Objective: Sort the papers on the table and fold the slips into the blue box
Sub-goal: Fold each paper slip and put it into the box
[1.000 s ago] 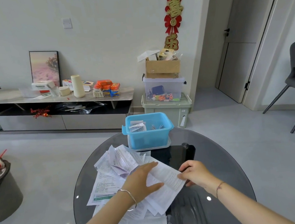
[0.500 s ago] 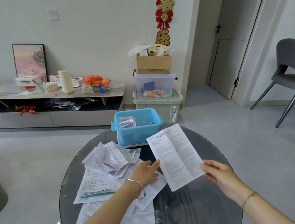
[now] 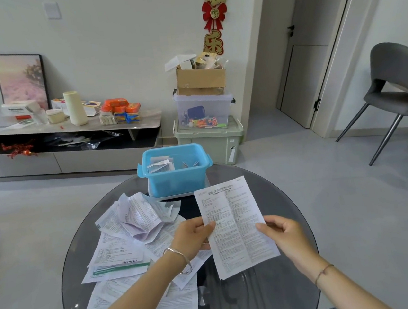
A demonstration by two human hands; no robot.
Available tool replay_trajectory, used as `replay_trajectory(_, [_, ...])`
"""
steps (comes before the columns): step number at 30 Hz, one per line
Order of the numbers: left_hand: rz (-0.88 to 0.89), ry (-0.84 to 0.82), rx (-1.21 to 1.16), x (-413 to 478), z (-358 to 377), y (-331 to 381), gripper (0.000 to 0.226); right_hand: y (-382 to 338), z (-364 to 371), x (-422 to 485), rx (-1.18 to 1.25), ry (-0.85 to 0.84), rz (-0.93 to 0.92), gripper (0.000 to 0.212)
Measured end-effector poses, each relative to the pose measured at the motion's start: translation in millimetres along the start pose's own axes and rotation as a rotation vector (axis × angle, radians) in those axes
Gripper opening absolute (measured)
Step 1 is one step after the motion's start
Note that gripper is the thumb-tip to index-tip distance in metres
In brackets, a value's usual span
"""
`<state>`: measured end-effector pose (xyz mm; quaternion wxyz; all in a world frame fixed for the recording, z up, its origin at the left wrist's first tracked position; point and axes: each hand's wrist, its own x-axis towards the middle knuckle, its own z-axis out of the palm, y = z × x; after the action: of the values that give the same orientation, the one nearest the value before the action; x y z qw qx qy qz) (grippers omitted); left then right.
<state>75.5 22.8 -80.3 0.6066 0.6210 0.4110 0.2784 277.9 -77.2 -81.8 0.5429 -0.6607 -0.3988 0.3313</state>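
At lower centre of the frame, above round glass table (image 3: 266, 198): printed slip (image 3: 236, 226) upright, unfolded, pinched by left hand (image 3: 193, 237) at its left edge, right hand (image 3: 287, 236) at its right edge; loose papers (image 3: 121, 245) lower left; blue box (image 3: 174, 170) upper centre, apparently holding folded slips.

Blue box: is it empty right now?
No. The blue box already holds a few folded slips at its left side, seen over the rim.

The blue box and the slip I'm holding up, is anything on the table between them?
In the head view, only the pale lid or tray under the blue box and bare dark table glass separate it from the slip. The paper pile sits off left.
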Motion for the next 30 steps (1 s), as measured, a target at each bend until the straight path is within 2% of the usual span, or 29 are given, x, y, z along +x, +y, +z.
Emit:
replay_trajectory(5, [-0.001,-0.045,0.044,1,-4,-1,0.018,4,9,9,-0.212,0.084,-0.063,0.011])
replay_trajectory(10, [-0.078,0.076,-0.037,7,-7,0,0.016,1,6,8,0.027,0.051,0.055,0.015])
replay_trajectory(13, [-0.123,0.148,-0.075,12,-8,2,0.016,1,-1,10,0.077,0.114,0.077,0.016])
replay_trajectory(15, [-0.127,0.179,-0.043,17,-8,3,0.026,-1,-5,10,0.114,0.142,0.087,0.011])
replay_trajectory(17, [-0.083,0.227,0.158,20,-6,2,0.048,-4,-8,9,0.175,0.135,0.112,0.011])
replay_trajectory(19, [-0.006,0.234,0.365,19,0,5,0.062,-7,-8,8,0.239,0.110,0.138,0.013])
replay_trajectory(22, [-0.002,0.049,0.315,15,13,12,0.067,-12,-6,6,0.276,0.063,0.146,0.015])
replay_trajectory(24, [-0.076,-0.089,0.080,13,17,17,0.058,-15,-5,5,0.306,0.028,0.132,0.016])
replay_trajectory(26, [-0.064,-0.154,-0.090,12,17,18,0.040,-18,-6,5,0.307,-0.012,0.091,0.019])
replay_trajectory(28, [0.061,-0.124,-0.117,12,16,20,0.027,-23,-9,6,0.275,-0.016,0.004,0.021])
replay_trajectory(30, [0.282,-0.058,-0.054,13,13,24,0.016,-29,-14,8,0.205,0.054,-0.150,0.018])
